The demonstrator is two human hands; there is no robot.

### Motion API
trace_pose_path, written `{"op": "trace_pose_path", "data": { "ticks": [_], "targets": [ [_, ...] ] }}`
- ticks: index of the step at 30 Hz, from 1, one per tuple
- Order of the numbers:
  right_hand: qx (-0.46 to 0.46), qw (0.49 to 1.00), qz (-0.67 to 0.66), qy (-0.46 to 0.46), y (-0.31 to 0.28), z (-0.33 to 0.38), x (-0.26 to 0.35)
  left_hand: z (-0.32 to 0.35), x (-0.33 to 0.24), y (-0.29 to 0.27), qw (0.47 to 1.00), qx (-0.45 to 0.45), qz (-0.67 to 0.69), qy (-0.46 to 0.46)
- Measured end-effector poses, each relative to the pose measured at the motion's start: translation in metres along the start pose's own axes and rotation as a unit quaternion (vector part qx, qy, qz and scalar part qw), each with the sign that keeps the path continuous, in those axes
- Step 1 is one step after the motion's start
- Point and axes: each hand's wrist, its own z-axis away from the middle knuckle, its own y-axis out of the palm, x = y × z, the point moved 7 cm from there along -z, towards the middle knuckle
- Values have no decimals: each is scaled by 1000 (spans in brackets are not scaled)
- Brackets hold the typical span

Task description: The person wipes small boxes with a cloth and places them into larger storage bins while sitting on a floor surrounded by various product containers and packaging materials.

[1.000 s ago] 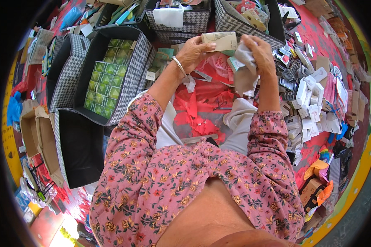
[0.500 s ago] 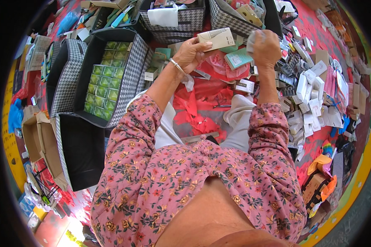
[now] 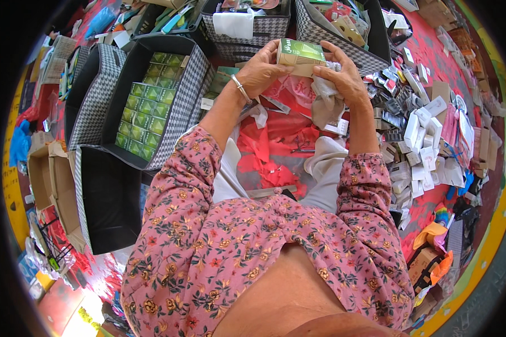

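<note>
A small carton with a green top and cream side [image 3: 301, 53] is held up between my two hands. My left hand [image 3: 260, 72] grips its left end, thumb along the lower edge. The right hand [image 3: 347, 77] closes on its right end, and a crumpled greyish cloth [image 3: 326, 101] hangs from that palm. To the left, similar green cartons [image 3: 145, 115] stand in rows inside a black-lined houndstooth storage box [image 3: 192, 92]. Beneath my hands, red plastic sheeting [image 3: 270, 140] lies between my knees.
Further houndstooth boxes [image 3: 253, 38] with mixed goods stand ahead. An open black-lined box [image 3: 109, 196] and brown cardboard [image 3: 62, 191] are at left. White small boxes [image 3: 419, 135] pile up at right, near an orange bag [image 3: 430, 233].
The carton has turned from its cream side to show its green face. My right hand has come in from the right onto it, and the cloth now hangs down.
</note>
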Motion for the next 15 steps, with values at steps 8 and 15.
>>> {"op": "trace_pose_path", "data": {
  "ticks": [8, 15],
  "targets": [
    [-210, 904, 287, -238, -6, 12, 45, -1, 1, -10, 988, -98, 120, -10],
    [-237, 742, 530, -335, 57, 39, 56, -4, 10, 10, 973, -16, 230, -17]
  ]
}}
